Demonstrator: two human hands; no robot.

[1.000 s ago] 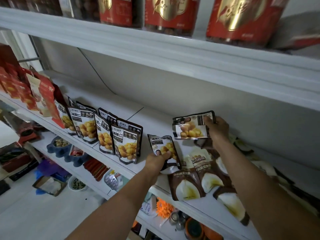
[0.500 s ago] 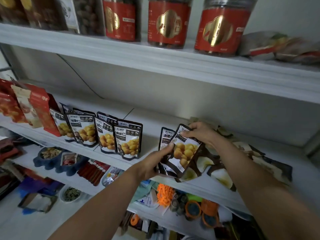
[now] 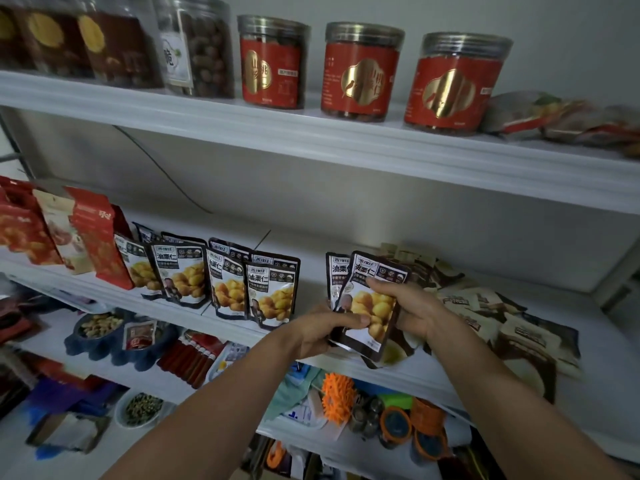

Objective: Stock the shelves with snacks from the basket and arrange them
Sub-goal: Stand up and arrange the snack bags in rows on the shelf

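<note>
Upright pouches (image 3: 270, 289) left of seemingly heaped packets (image 3: 485, 306); jars (image 3: 360, 71) above.

Black pouches (image 3: 367, 299) w/ yellow nuts; 3 red jars (image 3: 360, 72).

Plain white shelving, nothing fancy. The top shelf (image 3: 346, 150) has a thick moulded front edge, and the middle shelf (image 3: 311, 242) has a seam across its board. Behind is a bare greyish-white wall (image 3: 363, 202) with a thin dark cable (image 3: 166, 174) running diagonally down it. Light's soft, kinda dim. Pale floor (image 3: 14, 459) at bottom left.
</note>
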